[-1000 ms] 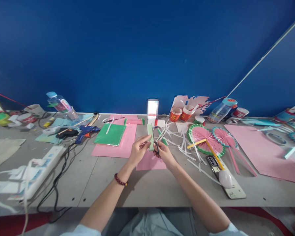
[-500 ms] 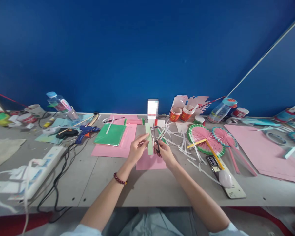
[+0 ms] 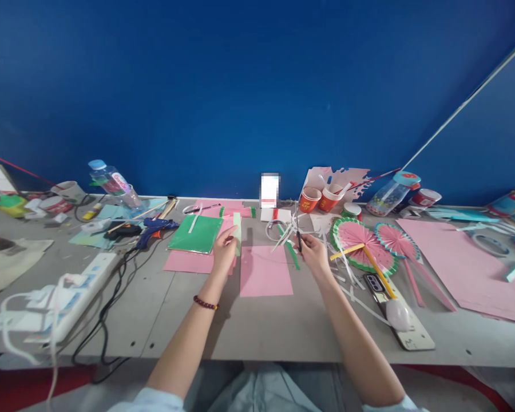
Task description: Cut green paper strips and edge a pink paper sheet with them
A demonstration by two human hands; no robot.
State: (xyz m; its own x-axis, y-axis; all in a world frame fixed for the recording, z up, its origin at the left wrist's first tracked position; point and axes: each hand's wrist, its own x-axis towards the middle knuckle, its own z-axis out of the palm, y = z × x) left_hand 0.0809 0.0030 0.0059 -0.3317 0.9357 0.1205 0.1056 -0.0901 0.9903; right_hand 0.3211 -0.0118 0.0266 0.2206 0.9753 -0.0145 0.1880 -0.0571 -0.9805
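My left hand (image 3: 224, 250), with a beaded bracelet at the wrist, pinches a pale green paper strip (image 3: 238, 230) beside the green packet (image 3: 196, 234). Part of the strip is hidden behind the fingers. In my right hand (image 3: 315, 253) is a pair of dark-handled scissors (image 3: 299, 233), blades pointing up and away from me. Between the hands a pink paper sheet (image 3: 266, 272) lies flat on the table. A darker green strip (image 3: 292, 256) and white paper strips (image 3: 283, 232) lie just left of the scissors.
Right of my right hand are watermelon-patterned paper fans (image 3: 364, 243), a phone (image 3: 414, 337) and red paper cups (image 3: 309, 199). To the left are a blue glue gun (image 3: 152, 232), a power strip (image 3: 86, 292) with cables and a plastic bottle (image 3: 114, 183). A blue wall (image 3: 257, 103) stands behind.
My hands have moved apart: the left went leftward with the pale green strip to the green packet, the right went rightward with the scissors. The pink sheet between them is now uncovered.
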